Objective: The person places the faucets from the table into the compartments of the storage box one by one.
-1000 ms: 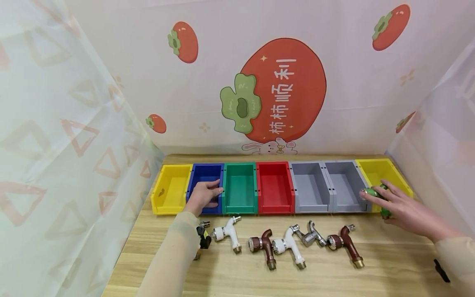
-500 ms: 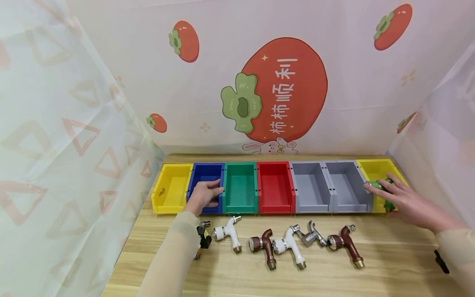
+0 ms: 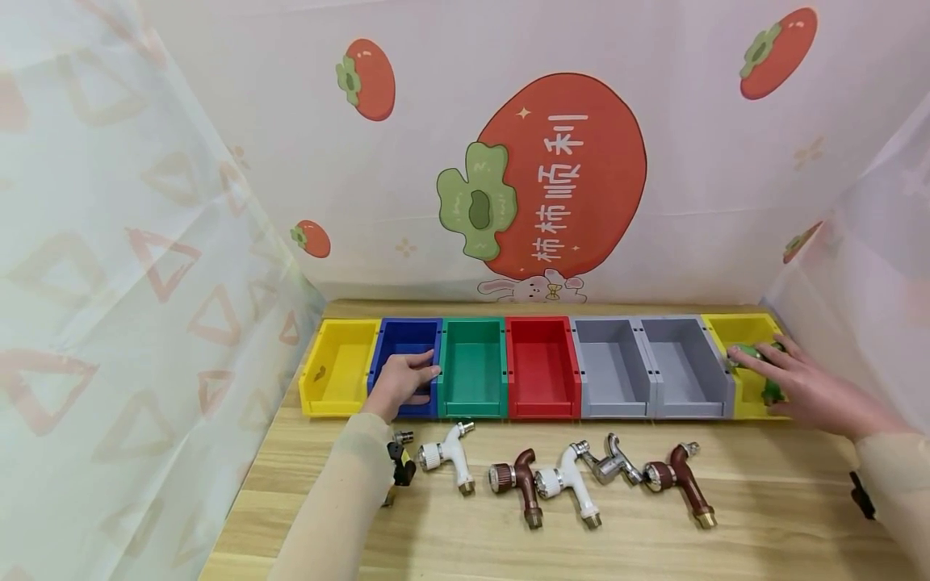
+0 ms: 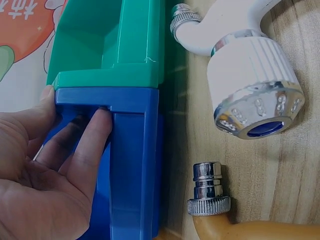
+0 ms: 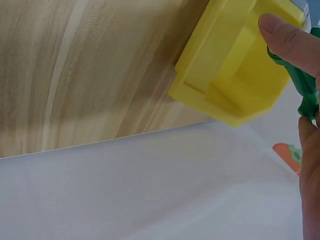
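My right hand [image 3: 814, 395] grips a green tap [image 3: 773, 391] over the right-hand yellow bin [image 3: 741, 327]. In the right wrist view the thumb lies across the green tap [image 5: 302, 82], close over the yellow bin [image 5: 220, 65]. My left hand [image 3: 400, 383] rests at the blue bin [image 3: 410, 331]. Its fingers are loosely extended, some inside the bin and one at the rim beside the green bin [image 3: 472, 363]; the left wrist view shows these fingers [image 4: 92, 145] against the blue wall [image 4: 132, 170], holding no tap.
Between them stand a red bin [image 3: 541, 363] and two grey bins; another yellow bin [image 3: 337, 363] ends the row at left. In front lie white taps [image 3: 574, 484], brown taps [image 3: 679, 484] and a chrome tap [image 3: 610, 464]. A partly hidden tap [image 3: 400, 464] lies by my left sleeve.
My right hand has moved right and slightly back with the green tap, further over the yellow bin. The left hand has stayed at the blue bin.
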`<control>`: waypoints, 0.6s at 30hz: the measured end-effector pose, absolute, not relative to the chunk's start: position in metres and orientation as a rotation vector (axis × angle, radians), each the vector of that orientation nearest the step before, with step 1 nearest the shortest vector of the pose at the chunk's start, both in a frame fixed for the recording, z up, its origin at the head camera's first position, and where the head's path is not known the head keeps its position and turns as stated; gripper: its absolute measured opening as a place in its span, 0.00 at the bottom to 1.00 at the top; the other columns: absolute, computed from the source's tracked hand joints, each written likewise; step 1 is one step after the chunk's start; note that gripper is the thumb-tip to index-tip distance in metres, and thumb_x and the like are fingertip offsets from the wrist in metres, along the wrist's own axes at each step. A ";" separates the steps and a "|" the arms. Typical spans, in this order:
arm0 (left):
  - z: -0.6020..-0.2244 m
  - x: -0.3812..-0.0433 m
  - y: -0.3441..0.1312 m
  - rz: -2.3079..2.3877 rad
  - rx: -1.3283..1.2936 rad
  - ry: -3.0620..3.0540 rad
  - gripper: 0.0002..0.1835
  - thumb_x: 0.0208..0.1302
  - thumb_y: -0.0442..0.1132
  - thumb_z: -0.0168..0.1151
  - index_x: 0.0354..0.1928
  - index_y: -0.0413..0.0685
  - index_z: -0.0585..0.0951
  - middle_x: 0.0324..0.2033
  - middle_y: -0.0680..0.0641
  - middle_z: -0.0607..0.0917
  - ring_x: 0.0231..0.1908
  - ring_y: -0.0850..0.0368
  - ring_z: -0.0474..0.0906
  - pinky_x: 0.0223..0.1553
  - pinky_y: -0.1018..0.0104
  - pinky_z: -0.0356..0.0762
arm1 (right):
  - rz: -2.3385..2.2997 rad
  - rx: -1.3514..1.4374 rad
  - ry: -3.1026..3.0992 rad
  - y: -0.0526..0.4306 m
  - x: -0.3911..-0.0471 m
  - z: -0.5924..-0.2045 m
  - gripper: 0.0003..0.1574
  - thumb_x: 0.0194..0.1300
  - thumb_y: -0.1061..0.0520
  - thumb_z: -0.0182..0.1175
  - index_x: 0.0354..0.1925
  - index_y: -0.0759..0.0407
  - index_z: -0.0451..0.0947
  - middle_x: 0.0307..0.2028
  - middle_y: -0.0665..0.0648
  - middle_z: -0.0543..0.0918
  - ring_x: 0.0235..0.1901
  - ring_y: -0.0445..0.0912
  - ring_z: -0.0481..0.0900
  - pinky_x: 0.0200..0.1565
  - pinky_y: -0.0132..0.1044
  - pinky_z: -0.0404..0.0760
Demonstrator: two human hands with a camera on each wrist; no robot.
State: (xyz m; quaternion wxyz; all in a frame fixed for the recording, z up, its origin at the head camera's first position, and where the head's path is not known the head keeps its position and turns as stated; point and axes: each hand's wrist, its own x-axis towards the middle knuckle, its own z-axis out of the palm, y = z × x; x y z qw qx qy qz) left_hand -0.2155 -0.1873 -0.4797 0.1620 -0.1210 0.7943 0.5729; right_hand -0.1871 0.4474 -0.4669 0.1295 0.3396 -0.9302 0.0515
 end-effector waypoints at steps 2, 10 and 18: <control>-0.479 -0.215 -0.187 1.635 -0.347 2.268 0.28 0.74 0.41 0.62 0.73 0.58 0.73 0.67 0.44 0.78 0.64 0.46 0.77 0.51 0.50 0.86 | 0.141 0.985 -2.705 0.448 -0.189 -0.467 0.81 0.26 0.67 0.86 0.79 0.49 0.60 0.56 0.80 0.75 0.61 0.83 0.65 0.41 0.74 0.80; -0.480 -0.215 -0.188 1.636 -0.354 2.263 0.28 0.74 0.41 0.62 0.74 0.59 0.73 0.68 0.44 0.77 0.65 0.46 0.76 0.51 0.50 0.86 | 0.172 0.932 -2.795 0.447 -0.199 -0.465 0.78 0.31 0.66 0.85 0.79 0.49 0.59 0.59 0.82 0.73 0.59 0.86 0.64 0.43 0.78 0.76; -0.482 -0.216 -0.189 1.647 -0.351 2.250 0.28 0.74 0.40 0.63 0.74 0.60 0.73 0.69 0.44 0.76 0.65 0.46 0.76 0.50 0.51 0.87 | 0.207 0.902 -2.880 0.450 -0.205 -0.465 0.78 0.34 0.65 0.84 0.80 0.51 0.56 0.60 0.83 0.71 0.60 0.86 0.62 0.42 0.73 0.80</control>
